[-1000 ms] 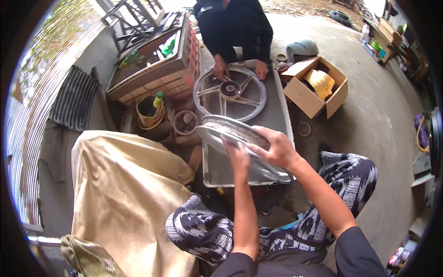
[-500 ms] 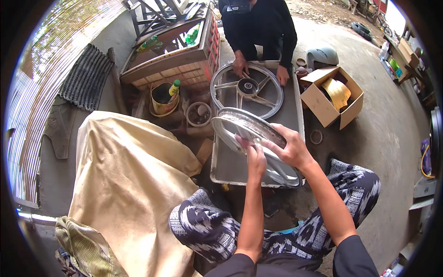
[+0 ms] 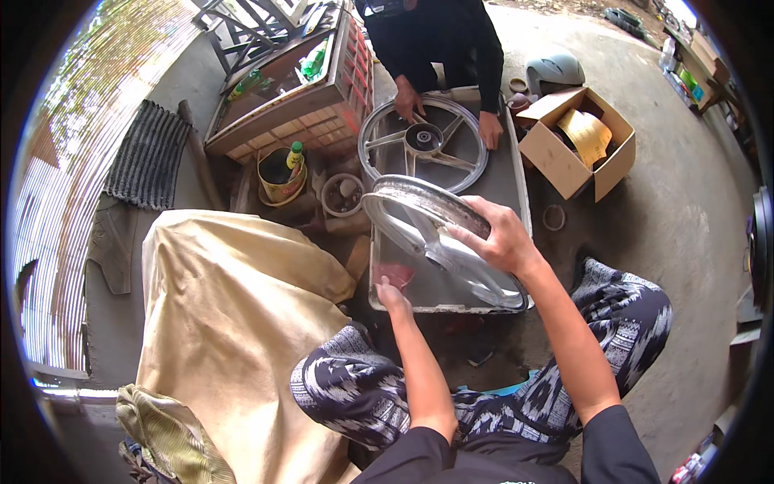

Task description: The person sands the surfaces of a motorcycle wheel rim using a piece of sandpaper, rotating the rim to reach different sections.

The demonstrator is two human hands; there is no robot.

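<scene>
nearest, and the main change: the left hand point(image 3: 392, 295), among the spokes half a second ago, is now off the wheel and out by the tray's near left side. its fingers look pinched on a reddish pad point(image 3: 397, 276); cloth or abrasive, we cannot tell. the right hand point(image 3: 508, 238) has not let go: thumb and fingers clamp the rim of the tilted wheel point(image 3: 437, 255). for the work, we read this as a break in contact, with one hand steadying the wheel and its spokes and hub uncovered.

the wheel leans above the near half of a shallow grey tray point(image 3: 451, 308), its low edge by the near right corner; whether it rests there, we cannot make out. a tan sheet point(image 3: 242, 298) crowds the left side, close to the left forearm.

further on, a second wheel point(image 3: 424, 138) fills the tray's far half, just behind ours, and a co-worker point(image 3: 439, 40) has both hands at it; we judge that leaves little room to swing ours forward. left of the tray: a pale tub point(image 3: 326, 206) and a yellow bucket point(image 3: 282, 194). right: an open cardboard box point(image 3: 556, 165). beyond that, a grey helmet point(image 3: 556, 71).
</scene>
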